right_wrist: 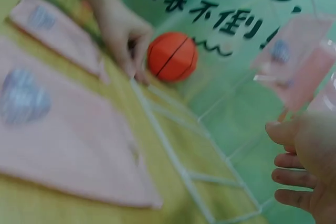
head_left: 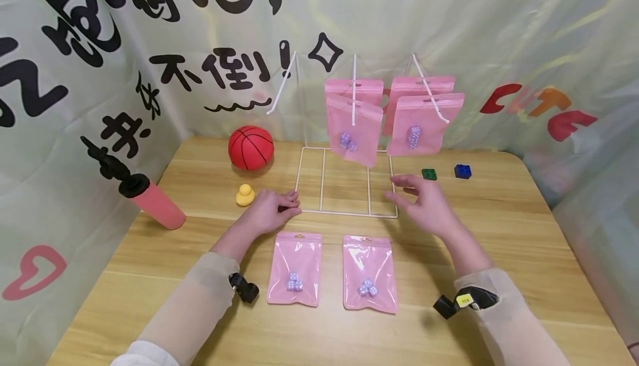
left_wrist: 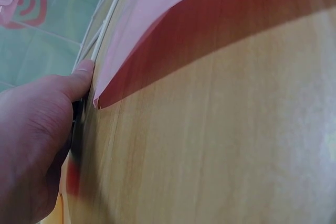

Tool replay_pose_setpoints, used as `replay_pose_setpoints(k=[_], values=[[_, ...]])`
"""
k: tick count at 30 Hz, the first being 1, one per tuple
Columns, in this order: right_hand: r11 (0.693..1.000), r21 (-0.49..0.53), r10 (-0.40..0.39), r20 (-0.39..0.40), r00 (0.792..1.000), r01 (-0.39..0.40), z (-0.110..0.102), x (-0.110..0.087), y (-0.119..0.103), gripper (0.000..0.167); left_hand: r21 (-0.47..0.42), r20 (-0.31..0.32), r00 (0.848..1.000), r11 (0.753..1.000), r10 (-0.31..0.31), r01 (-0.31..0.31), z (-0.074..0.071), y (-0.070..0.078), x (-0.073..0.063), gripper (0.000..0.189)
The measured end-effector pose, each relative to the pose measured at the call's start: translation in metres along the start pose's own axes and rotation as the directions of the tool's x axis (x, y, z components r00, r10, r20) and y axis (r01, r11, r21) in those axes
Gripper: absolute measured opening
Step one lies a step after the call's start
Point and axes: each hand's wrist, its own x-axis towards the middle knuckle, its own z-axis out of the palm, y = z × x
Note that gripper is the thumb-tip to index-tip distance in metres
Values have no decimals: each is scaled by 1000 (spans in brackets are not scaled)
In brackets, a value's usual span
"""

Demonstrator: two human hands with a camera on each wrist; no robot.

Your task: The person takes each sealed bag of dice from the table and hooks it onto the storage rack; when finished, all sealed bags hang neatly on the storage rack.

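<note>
A white wire rack stands on the table, with pink zip bags of dice hanging from its middle prong and right prong. At the rack's front left corner, my left hand pinches the wire, thumb along it in the left wrist view. My right hand is beside the rack's right side, fingers extended and apart, holding nothing. Two more pink bags lie flat in front of the rack: a left bag and a right bag, each with several pale purple dice inside.
Left of the rack are a red toy basketball and a yellow rubber duck. A pink bottle with a black top stands at the table's left edge. Behind my right hand lie a green block and a blue block.
</note>
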Motion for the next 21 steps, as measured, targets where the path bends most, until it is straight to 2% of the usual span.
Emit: replay_pose_setpoints(k=[6,11,14,21], values=[[988,-132,-70,51,996,76,10,-9,26,48,-8,-7,1000,1000,16,-16,1,-1,0,31],[969,-224,-85,92,992,103,22,-14,42,53,-5,-6,1000,1000,16,-16,0,-1,0,31],[956,-277,-73,107,992,100,29,-16,49,54,-7,-5,1000,1000,19,-19,1,-1,0,31],[943,-329,-25,104,994,58,39,-19,54,56,-10,-4,1000,1000,11,-11,-1,1,-1,31]])
